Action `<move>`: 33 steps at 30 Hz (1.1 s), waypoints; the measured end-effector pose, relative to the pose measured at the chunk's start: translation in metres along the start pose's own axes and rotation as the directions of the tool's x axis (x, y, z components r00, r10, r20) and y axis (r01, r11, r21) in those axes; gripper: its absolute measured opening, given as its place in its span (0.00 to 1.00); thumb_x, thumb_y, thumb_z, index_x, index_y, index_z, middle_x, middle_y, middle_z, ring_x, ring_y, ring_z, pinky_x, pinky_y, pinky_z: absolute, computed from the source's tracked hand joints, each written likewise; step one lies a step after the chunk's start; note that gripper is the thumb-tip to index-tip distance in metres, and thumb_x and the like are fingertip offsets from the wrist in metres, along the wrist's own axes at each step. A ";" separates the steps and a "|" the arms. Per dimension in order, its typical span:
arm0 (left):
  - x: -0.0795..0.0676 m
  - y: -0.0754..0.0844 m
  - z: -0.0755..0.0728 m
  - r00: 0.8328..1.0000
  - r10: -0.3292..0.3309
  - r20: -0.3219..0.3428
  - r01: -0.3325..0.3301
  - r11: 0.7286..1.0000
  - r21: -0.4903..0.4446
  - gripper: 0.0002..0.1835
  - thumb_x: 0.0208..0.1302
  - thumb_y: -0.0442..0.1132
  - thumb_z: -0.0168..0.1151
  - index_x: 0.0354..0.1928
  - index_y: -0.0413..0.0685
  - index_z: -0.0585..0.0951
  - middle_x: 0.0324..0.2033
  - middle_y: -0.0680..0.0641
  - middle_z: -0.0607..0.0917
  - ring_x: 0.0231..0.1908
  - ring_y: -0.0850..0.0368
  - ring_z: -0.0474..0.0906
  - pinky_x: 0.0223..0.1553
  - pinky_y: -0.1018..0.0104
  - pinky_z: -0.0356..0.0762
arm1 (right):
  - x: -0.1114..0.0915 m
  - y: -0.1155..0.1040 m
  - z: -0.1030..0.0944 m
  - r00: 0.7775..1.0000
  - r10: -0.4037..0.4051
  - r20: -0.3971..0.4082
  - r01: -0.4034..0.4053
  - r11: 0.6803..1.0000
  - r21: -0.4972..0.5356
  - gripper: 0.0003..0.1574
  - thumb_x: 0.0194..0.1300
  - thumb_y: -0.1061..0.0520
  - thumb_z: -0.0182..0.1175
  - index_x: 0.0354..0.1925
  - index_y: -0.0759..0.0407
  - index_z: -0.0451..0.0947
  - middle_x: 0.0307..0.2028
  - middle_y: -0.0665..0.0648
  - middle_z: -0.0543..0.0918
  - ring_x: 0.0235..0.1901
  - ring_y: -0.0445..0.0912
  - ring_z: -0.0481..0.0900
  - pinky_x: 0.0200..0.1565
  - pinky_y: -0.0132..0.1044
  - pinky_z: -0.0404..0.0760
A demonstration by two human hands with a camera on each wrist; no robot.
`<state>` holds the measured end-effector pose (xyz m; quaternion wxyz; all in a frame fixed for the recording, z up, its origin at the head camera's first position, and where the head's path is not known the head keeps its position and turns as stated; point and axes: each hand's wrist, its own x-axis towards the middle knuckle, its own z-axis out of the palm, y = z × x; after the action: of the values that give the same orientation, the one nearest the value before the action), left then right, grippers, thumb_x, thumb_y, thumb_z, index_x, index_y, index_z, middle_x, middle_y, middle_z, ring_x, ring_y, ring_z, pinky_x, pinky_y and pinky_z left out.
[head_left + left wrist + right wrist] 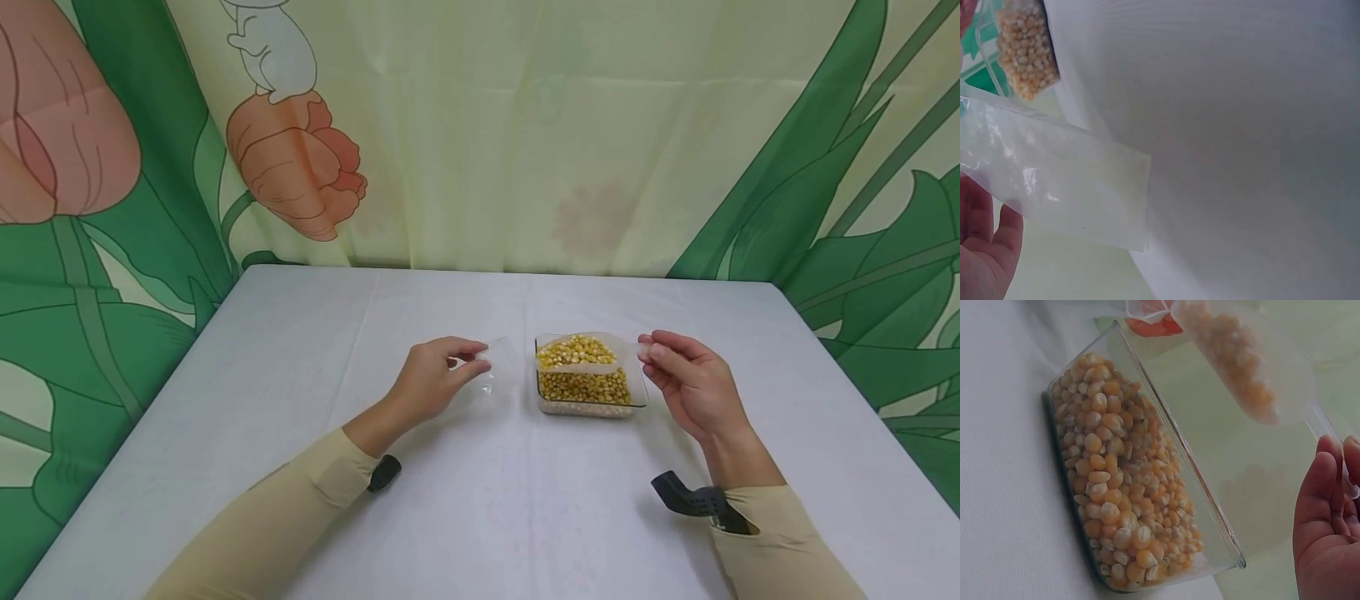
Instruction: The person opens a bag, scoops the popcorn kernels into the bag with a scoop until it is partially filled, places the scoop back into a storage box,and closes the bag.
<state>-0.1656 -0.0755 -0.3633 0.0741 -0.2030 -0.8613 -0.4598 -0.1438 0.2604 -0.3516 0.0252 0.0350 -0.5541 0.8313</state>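
At the far left, a curtain printed with leaves and flowers is seen beside and behind the white-covered table. Next, a beige sleeve is seen, with a black band at its cuff. By the left hand, a clear plastic bag is pinched at its edge between thumb and fingers, just left of the glass container. The glass container is set on the table, partly filled with yellow corn kernels. Over it, apart from the heap below, a translucent scoop loaded with more kernels is held roughly level. To the right, the scoop's handle is gripped between the thumb and fingers of the right hand.
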 end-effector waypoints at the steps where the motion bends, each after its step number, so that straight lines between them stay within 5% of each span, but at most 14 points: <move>1: 0.001 0.000 0.001 1.000 -0.001 -0.001 0.001 1.000 -0.003 0.15 0.61 0.37 0.73 0.48 0.39 0.87 0.39 0.48 0.89 0.42 0.54 0.83 0.48 0.55 0.81 | 0.000 0.000 0.000 1.000 0.001 -0.001 -0.001 1.000 -0.001 0.13 0.72 0.69 0.57 0.45 0.57 0.85 0.43 0.54 0.86 0.38 0.42 0.86 0.43 0.29 0.83; 33: 0.017 0.009 0.025 0.998 0.002 0.062 -0.003 1.000 0.021 0.15 0.65 0.41 0.70 0.51 0.41 0.87 0.43 0.47 0.88 0.43 0.55 0.83 0.47 0.61 0.82 | 0.009 0.007 0.020 0.998 -0.050 0.025 0.053 0.990 -0.133 0.15 0.70 0.70 0.59 0.43 0.53 0.86 0.42 0.52 0.87 0.37 0.40 0.85 0.42 0.29 0.83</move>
<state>-0.1757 -0.0458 -0.3651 0.0502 -0.2173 -0.8678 -0.4440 -0.1527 0.2396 -0.3495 0.0430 0.0566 -0.6076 0.7910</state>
